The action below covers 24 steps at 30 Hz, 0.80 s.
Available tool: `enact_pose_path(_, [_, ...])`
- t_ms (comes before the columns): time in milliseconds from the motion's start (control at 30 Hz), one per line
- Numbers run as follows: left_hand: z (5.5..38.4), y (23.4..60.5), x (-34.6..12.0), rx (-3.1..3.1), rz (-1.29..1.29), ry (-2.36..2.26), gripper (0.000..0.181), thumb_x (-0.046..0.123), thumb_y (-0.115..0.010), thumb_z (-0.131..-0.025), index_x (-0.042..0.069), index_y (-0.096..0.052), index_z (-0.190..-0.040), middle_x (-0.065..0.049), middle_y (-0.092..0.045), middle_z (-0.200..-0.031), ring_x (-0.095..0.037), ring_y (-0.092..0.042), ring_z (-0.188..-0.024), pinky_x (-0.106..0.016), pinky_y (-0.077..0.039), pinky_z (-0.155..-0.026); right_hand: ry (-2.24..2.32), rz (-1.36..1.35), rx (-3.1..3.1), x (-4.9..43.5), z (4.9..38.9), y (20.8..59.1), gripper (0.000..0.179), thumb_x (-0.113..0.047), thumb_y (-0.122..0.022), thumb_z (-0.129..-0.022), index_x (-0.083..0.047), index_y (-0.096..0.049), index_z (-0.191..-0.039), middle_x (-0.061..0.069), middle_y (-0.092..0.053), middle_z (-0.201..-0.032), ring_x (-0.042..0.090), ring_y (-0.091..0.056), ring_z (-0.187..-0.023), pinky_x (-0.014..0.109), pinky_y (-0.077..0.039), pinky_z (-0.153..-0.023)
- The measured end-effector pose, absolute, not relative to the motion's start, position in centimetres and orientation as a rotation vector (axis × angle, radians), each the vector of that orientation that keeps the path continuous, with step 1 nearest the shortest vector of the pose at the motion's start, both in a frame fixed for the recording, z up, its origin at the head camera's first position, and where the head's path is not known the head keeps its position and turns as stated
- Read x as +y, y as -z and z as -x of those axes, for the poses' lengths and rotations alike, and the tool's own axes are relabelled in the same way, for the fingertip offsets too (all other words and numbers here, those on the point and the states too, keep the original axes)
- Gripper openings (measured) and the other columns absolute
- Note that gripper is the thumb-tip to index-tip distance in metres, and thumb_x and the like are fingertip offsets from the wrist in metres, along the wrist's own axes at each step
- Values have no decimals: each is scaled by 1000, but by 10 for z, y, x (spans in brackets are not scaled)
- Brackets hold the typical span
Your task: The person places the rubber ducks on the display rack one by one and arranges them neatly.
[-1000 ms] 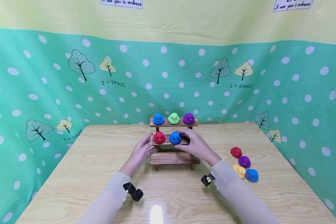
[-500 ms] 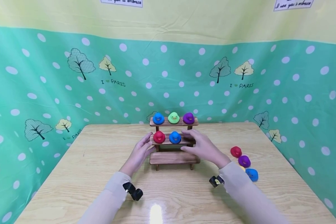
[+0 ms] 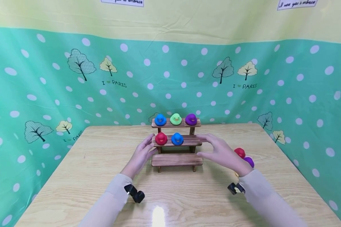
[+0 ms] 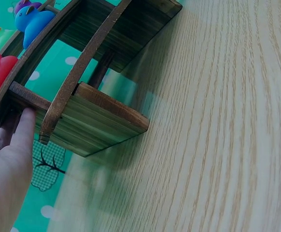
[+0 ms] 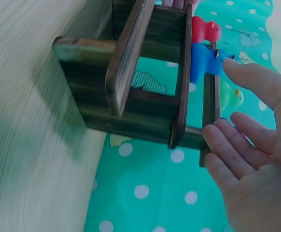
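A three-tier wooden stand [image 3: 176, 160] stands on the table. A red rubber duck [image 3: 161, 138] and a blue rubber duck [image 3: 177, 139] sit on its middle tier. Along the top tier are a blue duck [image 3: 160, 119], a green duck [image 3: 176, 119] and a purple duck [image 3: 191, 119]. My left hand [image 3: 140, 157] rests at the middle tier's left end, its fingers against the wood in the left wrist view. Beyond the stand's right end, my right hand [image 3: 223, 154] is spread with nothing in it; the right wrist view shows its thumb and fingers [image 5: 227, 150] apart.
Right of the stand, a red duck [image 3: 240, 153] and a purple duck [image 3: 249, 162] lie on the wooden table [image 3: 102, 164], partly behind my right hand and wrist. A green polka-dot cloth [image 3: 130, 104] hangs behind the table and along its sides.
My right hand has let go of the blue duck on the middle tier and moved right, past the stand's end, now covering some loose ducks. The left hand has stayed put.
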<state>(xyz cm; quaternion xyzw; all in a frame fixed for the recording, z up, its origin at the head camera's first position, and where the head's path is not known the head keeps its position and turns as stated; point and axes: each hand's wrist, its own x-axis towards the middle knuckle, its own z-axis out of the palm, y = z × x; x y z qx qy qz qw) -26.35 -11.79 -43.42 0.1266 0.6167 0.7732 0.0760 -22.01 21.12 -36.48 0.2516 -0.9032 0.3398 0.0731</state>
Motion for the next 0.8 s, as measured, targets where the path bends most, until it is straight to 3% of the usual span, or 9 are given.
enact_pose_path(333, [262, 433, -118, 1859, -378, -2308, 54, 5, -38, -107, -2, -21, -158, -23, -8, -163, -35, -20, -148, -52, -32, -116, -924, -714, -2756, 245, 206, 368, 61, -30, -80, -87, -9, -57, -139, 6, -61, -133, 28, -58, -122, 52, -49, -102])
enact_pose_path(567, [263, 434, -119, 1858, -396, -2301, 54, 5, -37, -107, -2, -20, -158, -24, -6, -164, -35, -17, -149, -54, -31, -117, -915, -690, -2790, 266, 195, 375, 58, -29, -78, -90, -5, -57, -138, 12, -61, -133, 34, -58, -120, 57, -48, -101])
enact_pose_path(800, [262, 433, -119, 1849, -378, -2314, 54, 5, -38, -107, -1, -21, -158, -23, -7, -164, -34, -17, -149, -54, -30, -118, -944, -644, -2844, 283, 187, 381, 61, -39, -74, -92, -6, -56, -140, 11, -60, -135, 34, -58, -121, 60, -48, -100])
